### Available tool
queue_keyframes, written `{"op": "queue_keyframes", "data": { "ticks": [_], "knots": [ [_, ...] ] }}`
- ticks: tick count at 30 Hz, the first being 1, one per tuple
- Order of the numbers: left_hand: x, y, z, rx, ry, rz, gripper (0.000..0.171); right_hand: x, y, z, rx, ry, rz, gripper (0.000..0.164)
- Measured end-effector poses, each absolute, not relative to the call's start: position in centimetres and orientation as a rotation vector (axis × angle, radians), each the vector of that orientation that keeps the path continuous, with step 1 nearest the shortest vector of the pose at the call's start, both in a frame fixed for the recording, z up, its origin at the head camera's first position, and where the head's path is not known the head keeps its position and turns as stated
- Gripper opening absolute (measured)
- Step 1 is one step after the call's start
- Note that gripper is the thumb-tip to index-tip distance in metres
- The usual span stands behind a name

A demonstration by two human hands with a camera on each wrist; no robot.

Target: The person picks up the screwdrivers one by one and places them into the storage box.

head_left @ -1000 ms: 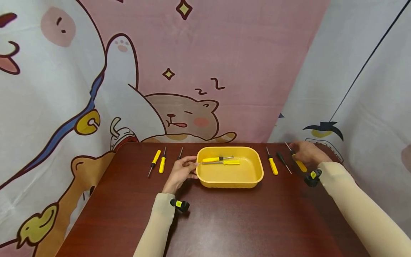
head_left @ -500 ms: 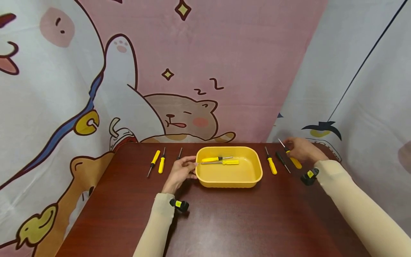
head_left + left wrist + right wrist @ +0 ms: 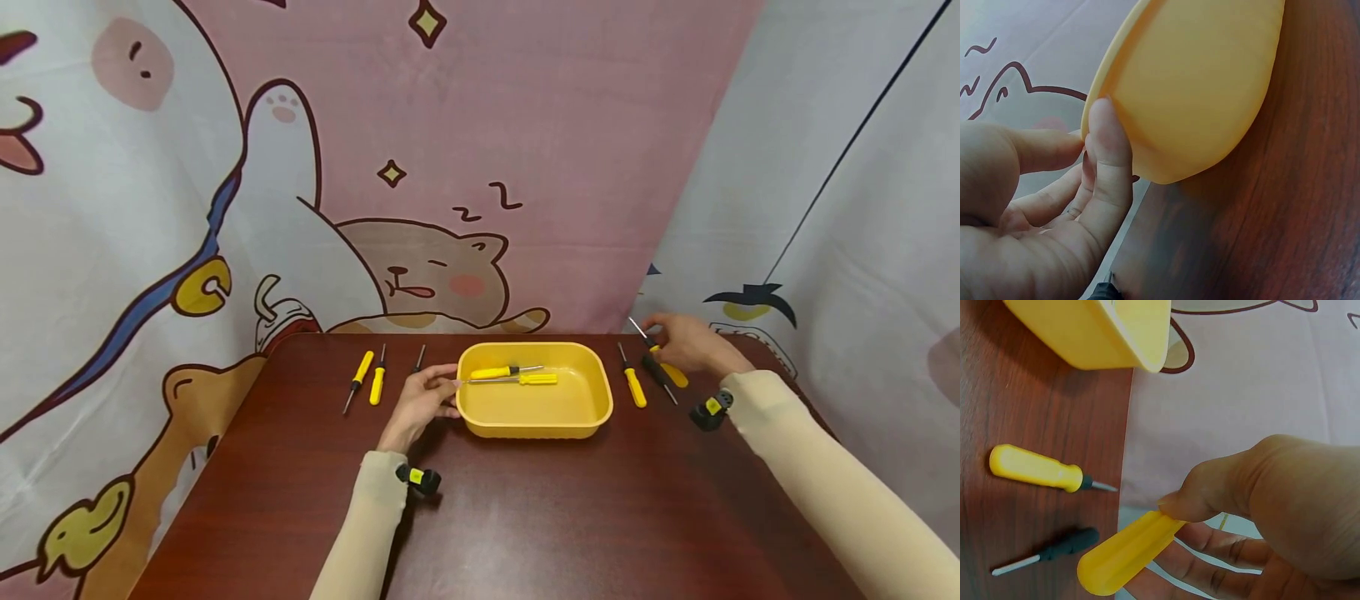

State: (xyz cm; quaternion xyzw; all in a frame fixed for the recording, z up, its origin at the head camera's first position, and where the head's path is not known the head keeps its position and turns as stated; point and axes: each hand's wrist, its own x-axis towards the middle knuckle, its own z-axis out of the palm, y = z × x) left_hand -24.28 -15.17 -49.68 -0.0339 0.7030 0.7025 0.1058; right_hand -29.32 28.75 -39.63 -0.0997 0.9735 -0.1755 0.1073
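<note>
My right hand [image 3: 690, 343] holds a yellow-handled screwdriver [image 3: 1125, 556] between thumb and fingers, its shaft slanting up and left in the head view. Below it lie a black-handled screwdriver [image 3: 1071, 544] and another yellow-handled screwdriver [image 3: 1032, 469], side by side on the table. At the left end of a yellow plastic basin [image 3: 536, 429], my left hand [image 3: 420, 407] pinches the rim. Inside the basin rest two screwdrivers: one with a yellow and black handle [image 3: 491, 373], and one with a plain yellow handle [image 3: 538, 379].
Left of the basin lie two yellow-handled screwdrivers, an outer one [image 3: 363, 367] and an inner one [image 3: 377, 387]. A third screwdriver's shaft [image 3: 419, 358] shows behind my left hand. The brown table [image 3: 540, 517] meets a printed cloth [image 3: 585, 167] at its back edge.
My right hand has moved left and slightly up with the screwdriver, from the table's right side to over the black-handled one. The left hand stays at the basin.
</note>
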Motion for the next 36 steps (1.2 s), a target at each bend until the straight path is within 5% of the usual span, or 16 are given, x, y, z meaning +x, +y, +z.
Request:
{"op": "queue_keyframes", "data": {
  "ticks": [36],
  "knots": [
    [-24.2, -15.1, -49.5, -0.108, 2.078, 2.068, 0.041, -28.7, 24.0, -38.6, -0.393, 2.873, -0.518, 0.057]
  ]
}}
